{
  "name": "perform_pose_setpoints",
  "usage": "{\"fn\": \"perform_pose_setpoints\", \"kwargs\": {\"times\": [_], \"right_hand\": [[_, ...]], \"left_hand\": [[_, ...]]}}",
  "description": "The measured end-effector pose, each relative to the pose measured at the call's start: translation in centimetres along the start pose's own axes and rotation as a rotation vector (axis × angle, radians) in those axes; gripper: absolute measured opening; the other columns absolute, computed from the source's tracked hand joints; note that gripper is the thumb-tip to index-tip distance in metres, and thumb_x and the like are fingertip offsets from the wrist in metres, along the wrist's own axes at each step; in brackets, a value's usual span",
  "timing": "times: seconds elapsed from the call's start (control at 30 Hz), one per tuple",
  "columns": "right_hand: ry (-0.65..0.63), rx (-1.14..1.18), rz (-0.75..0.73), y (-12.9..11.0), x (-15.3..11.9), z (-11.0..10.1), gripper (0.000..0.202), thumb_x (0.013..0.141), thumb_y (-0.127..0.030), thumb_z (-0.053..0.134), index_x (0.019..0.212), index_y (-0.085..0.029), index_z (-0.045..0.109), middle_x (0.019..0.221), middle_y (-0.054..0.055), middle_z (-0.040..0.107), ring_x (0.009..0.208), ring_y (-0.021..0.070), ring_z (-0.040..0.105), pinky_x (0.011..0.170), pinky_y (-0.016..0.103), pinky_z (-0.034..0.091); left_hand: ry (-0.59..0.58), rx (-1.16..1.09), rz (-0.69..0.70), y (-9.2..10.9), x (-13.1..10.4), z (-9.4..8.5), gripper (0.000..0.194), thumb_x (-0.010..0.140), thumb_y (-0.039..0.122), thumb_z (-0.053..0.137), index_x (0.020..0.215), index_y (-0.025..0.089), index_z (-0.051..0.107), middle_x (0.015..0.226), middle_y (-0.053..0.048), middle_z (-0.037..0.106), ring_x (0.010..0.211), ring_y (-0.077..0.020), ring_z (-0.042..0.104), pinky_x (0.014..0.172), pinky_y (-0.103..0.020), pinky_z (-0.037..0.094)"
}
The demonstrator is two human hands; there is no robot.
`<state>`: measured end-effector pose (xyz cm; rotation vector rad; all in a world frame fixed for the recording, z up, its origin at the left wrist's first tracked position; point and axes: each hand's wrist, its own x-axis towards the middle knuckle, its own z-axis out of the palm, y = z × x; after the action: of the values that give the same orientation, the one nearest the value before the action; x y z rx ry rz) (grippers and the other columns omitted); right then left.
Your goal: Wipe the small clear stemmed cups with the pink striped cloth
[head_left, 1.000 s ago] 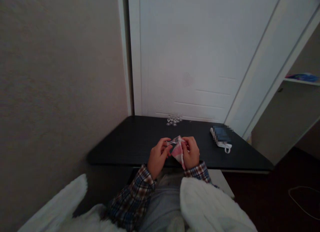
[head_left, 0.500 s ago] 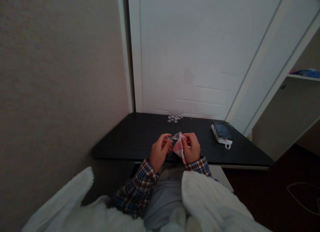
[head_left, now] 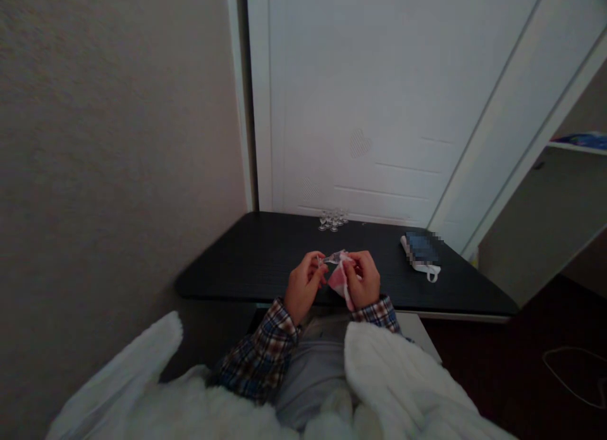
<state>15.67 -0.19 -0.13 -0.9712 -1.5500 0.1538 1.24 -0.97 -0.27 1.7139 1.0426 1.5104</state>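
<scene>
Between my two hands, above the front of the black table, a small clear stemmed glass [head_left: 334, 258] lies sideways. My left hand [head_left: 304, 282] pinches its foot end between thumb and fingers. At the bowl end, my right hand [head_left: 364, 281] grips a pink and white cloth [head_left: 339, 281], which is pressed against the glass and hangs down below the fingers. Part of the bowl is hidden by the cloth and the right fingers.
Several small stemmed glasses [head_left: 333, 219] stand grouped at the back of the black table [head_left: 227, 256], near the white panel [head_left: 332, 98]. To the right lies a white item with a blurred dark face [head_left: 422, 250]. A wall [head_left: 118, 143] closes the left side.
The glass has turned slightly in my fingers, its foot end now showing more at the left hand. Both hands keep nearly the same place, and the view has shifted a little.
</scene>
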Motion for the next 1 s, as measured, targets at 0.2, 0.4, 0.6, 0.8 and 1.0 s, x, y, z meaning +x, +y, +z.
{"fn": "perform_pose_setpoints", "kwargs": {"times": [0.2,0.4,0.6,0.8,1.0], "right_hand": [[0.008,0.037,0.010,-0.01,-0.09,0.11,0.012,0.082,-0.026,0.051,0.089,-0.019,0.058,0.087,0.004,0.054,0.076,0.0148,0.053,0.066,0.027,0.046],[0.058,0.056,-0.007,0.23,-0.11,0.11,0.010,0.080,-0.026,0.053,0.087,-0.019,0.056,0.085,0.003,0.053,0.075,0.0147,0.052,0.064,0.027,0.046],[0.072,0.057,-0.007,0.32,-0.18,0.00,0.009,0.080,-0.026,0.054,0.085,-0.019,0.055,0.084,0.003,0.053,0.074,0.0143,0.052,0.064,0.027,0.045],[0.047,0.025,-0.006,0.23,-0.10,0.15,0.007,0.081,-0.025,0.052,0.083,-0.018,0.054,0.083,0.002,0.052,0.073,0.0139,0.051,0.062,0.026,0.044],[-0.002,-0.028,-0.038,-0.15,-0.01,0.18,0.007,0.082,-0.025,0.051,0.083,-0.019,0.056,0.082,0.003,0.054,0.074,0.0144,0.052,0.066,0.028,0.043]], "left_hand": [[-0.027,-0.002,0.000,-0.02,0.06,-0.09,0.027,0.084,0.038,0.043,0.101,0.017,0.051,0.072,-0.001,0.059,0.055,-0.0098,0.055,0.051,-0.021,0.044],[-0.030,0.028,-0.006,-0.18,0.05,-0.08,0.028,0.084,0.041,0.043,0.088,0.016,0.054,0.067,0.000,0.058,0.054,-0.0100,0.054,0.051,-0.021,0.043],[-0.055,0.081,0.000,0.16,-0.02,-0.15,0.031,0.084,0.043,0.042,0.081,0.016,0.057,0.063,0.001,0.056,0.053,-0.0097,0.053,0.050,-0.020,0.041],[-0.043,0.066,-0.011,0.04,0.03,-0.14,0.030,0.084,0.041,0.044,0.095,0.016,0.056,0.068,0.000,0.058,0.053,-0.0097,0.054,0.048,-0.020,0.042],[0.005,0.079,-0.026,-0.36,0.05,-0.09,0.039,0.083,0.038,0.046,0.117,0.019,0.048,0.078,-0.002,0.061,0.057,-0.0099,0.055,0.050,-0.020,0.045]]}}
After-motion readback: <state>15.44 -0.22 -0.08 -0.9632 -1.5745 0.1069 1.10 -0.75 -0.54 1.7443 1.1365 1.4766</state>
